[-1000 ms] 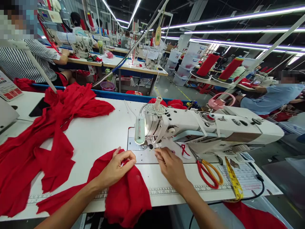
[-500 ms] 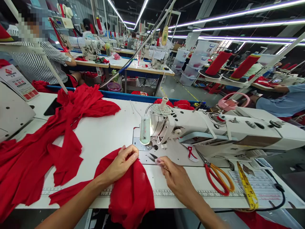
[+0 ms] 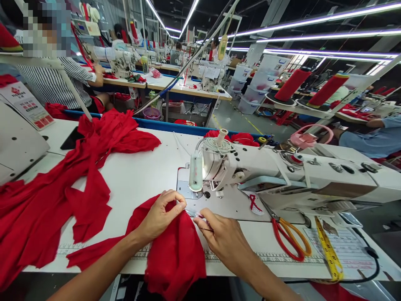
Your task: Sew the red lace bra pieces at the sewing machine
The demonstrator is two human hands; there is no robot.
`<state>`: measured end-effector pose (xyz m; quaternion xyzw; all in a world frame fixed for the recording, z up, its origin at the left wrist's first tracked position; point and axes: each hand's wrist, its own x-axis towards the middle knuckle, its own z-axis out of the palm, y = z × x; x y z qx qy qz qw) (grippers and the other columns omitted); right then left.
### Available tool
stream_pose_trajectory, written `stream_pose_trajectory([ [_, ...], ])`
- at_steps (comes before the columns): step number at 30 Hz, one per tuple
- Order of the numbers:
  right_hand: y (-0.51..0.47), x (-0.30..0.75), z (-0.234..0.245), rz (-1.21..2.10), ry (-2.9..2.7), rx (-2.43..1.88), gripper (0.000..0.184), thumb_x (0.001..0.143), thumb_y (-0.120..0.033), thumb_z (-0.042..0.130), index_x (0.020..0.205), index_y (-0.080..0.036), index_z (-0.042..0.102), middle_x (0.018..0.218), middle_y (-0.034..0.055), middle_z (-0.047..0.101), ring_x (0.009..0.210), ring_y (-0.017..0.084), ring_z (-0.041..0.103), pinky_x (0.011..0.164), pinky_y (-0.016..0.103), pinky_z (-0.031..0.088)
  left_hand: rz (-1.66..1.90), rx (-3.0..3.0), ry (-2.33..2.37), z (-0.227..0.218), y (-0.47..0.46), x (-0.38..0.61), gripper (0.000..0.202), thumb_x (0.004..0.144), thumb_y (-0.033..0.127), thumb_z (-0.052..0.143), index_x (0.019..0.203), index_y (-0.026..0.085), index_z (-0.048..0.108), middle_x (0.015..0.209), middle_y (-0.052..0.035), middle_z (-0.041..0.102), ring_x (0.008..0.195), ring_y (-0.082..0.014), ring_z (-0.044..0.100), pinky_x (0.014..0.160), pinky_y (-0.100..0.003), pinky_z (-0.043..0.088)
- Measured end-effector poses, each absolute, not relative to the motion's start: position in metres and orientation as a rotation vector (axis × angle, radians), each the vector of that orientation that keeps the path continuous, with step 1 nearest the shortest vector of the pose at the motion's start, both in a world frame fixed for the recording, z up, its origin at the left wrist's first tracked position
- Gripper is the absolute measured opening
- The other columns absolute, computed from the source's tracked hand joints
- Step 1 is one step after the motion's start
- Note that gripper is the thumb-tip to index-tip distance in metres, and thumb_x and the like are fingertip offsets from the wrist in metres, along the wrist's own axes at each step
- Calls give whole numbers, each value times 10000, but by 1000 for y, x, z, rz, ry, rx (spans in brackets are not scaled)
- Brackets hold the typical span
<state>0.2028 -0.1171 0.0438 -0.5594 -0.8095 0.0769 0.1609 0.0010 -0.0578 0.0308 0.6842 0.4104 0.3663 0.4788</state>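
Observation:
My left hand (image 3: 163, 215) pinches the upper edge of a piece of red fabric (image 3: 177, 253), which drapes over the table's front edge. In my right hand (image 3: 221, 234) is a pair of small thread snips (image 3: 191, 212), mostly covered by the fingers. Its pale blades point left, close to the pinched edge of the fabric; whether they touch it I cannot tell. Just beyond both hands stands a white sewing machine (image 3: 250, 165), its lamp (image 3: 196, 173) lit above the needle plate.
A heap of red fabric (image 3: 89, 167) covers the table's left side. To the right lie orange-and-red-handled scissors (image 3: 288, 238), a yellow tape measure (image 3: 327, 251) and a written sheet (image 3: 354, 253). A ruler strip (image 3: 263, 257) runs along the front edge. A co-worker in stripes (image 3: 53, 83) sits at the left.
My right hand has moved left with the snips, bringing the blades up to the fabric edge by my left fingers. The left hand keeps its pinch. The whole view has shifted slightly.

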Motion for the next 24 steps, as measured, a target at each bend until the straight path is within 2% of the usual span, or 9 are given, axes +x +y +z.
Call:
stream_pose_trajectory([
  [5,-105,210,33,110,-2195,-1689,344,1058,-408,338,820,-238,521,612,8,609,493,163,513,515,298,166,850,1744,1030,31,-59,-1,216,969,376,459,829,225,525,943,-19,614,949,-193,558,1055,-406,390],
  [8,-109,216,31,502,-1998,-1692,308,1026,-467,397,865,-243,532,620,-18,578,518,153,490,508,257,246,708,1815,1033,29,-60,0,209,987,393,414,948,243,554,1002,-1,651,1020,-190,581,1223,-521,154],
  [10,-122,214,30,856,-1856,-1658,268,952,-515,541,927,-248,550,612,-49,539,524,141,461,499,234,299,650,1864,1027,28,-59,1,232,996,393,381,979,253,565,992,16,662,1019,-183,590,1242,-559,11],
  [12,-140,205,26,1059,-1771,-1642,271,856,-470,676,961,-245,569,605,-70,511,513,124,422,488,225,302,626,1880,1040,29,-59,1,252,1001,391,359,960,252,566,952,26,664,989,-180,595,1235,-582,-43],
  [14,-154,195,21,1055,-1761,-1625,164,827,-347,667,903,-235,573,604,-72,495,510,110,389,502,228,289,627,1863,1028,32,-59,0,224,986,372,379,955,247,562,957,22,659,991,-183,603,1237,-581,-26],
  [16,-159,188,19,1019,-1736,-1593,70,827,-256,569,778,-225,530,593,-66,458,514,103,363,517,236,274,627,1833,926,37,-60,-4,146,922,313,457,983,238,567,1051,-6,658,1086,-208,597,1245,-545,84],
  [20,-141,194,32,1126,-1602,-1533,246,831,-282,520,642,-229,373,583,-64,345,552,105,307,510,241,241,566,1849,683,44,-64,-9,430,724,204,569,1153,223,563,1258,-65,615,1243,-265,536,1133,-429,385],
  [22,-127,201,44,1207,-1608,-1473,308,824,-302,542,628,-232,316,597,-67,299,566,101,279,510,240,225,562,1904,706,43,-65,-7,394,746,231,601,1139,222,583,1194,-59,649,1145,-251,585,1129,-429,388],
  [24,-116,206,54,1290,-1631,-1415,333,814,-292,553,623,-232,286,605,-71,263,571,96,252,510,239,210,592,1914,764,40,-64,-3,187,838,293,581,1004,222,630,1015,-26,694,963,-209,626,1167,-441,328],
])
